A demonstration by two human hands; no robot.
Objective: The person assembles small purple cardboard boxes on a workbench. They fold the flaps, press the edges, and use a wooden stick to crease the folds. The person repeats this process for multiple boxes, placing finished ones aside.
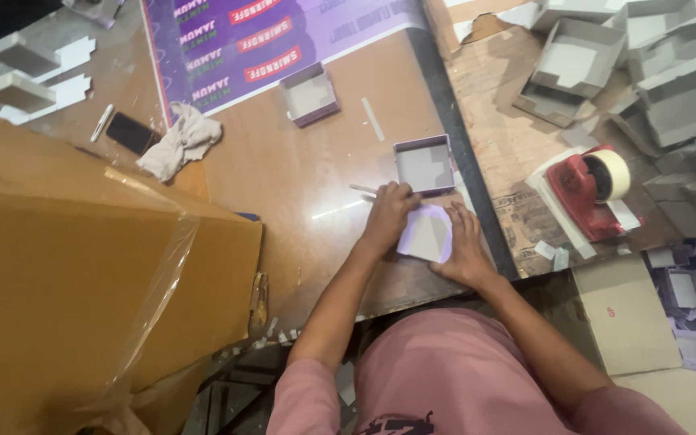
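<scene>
Head view, looking down: both hands press a flat pale-lilac cardboard piece (427, 234) onto the brown wooden table (300, 177). The left hand (388, 213) lies flat on its upper-left edge; the right hand (467, 246) lies spread along its right side. A small grey open-topped box (424, 165) sits just beyond.

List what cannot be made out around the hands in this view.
- Flat piece of card, head view: its left and right edges lie under the left hand and right hand.
- Thin white stick: one end is hidden behind the left hand; too small to identify.
- Grey boxes: cut off by the top and right edges.
</scene>
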